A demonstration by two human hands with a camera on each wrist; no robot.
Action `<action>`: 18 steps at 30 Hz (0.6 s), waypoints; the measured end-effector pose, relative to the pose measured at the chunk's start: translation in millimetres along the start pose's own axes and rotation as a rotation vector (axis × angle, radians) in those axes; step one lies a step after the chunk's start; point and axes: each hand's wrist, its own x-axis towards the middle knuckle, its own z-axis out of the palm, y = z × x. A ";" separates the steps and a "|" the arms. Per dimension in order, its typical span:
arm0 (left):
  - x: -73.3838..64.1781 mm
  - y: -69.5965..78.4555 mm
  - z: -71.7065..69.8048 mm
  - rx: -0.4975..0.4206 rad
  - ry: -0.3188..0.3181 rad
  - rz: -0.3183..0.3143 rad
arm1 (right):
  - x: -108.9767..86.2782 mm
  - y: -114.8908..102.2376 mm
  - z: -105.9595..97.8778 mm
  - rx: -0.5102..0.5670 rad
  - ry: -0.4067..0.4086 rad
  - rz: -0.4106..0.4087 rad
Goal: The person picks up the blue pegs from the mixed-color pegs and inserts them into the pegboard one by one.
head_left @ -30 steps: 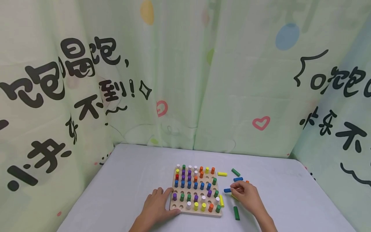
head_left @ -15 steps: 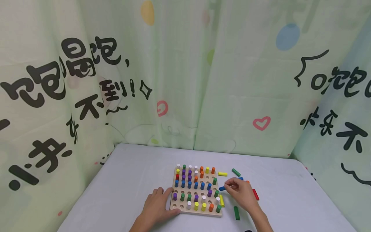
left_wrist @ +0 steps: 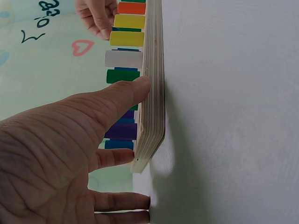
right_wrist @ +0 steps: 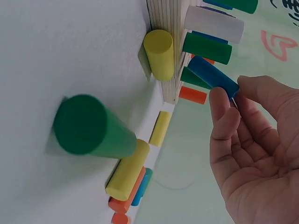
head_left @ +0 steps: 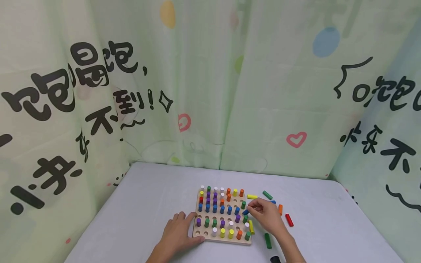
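Observation:
A wooden pegboard stands on the table, its holes partly filled with coloured pegs. Across its middle runs a row of several blue pegs. My left hand is at the board's near left corner. In the left wrist view its thumb presses the board's edge and the fingers are straight. Over the board's right side, my right hand pinches a blue peg between thumb and fingertips. That peg is tilted, near a green peg; whether it touches the board I cannot tell.
Loose pegs lie right of the board: yellow, green, red, orange and others. A dark object shows at the bottom edge of the head view. Printed curtains hang behind the table.
My right hand has moved left with the blue peg, from the loose pegs to the board's right side. Red and orange pegs behind it are now uncovered. My left hand has stayed put.

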 end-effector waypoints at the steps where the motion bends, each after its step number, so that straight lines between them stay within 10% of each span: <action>1: 0.2 -0.1 0.1 0.001 0.001 0.002 | 0.5 -0.5 0.7 -0.001 -0.003 0.001; 18: 1.4 -0.4 0.6 -0.002 -0.003 -0.001 | 4.6 0.4 5.0 0.000 -0.005 -0.010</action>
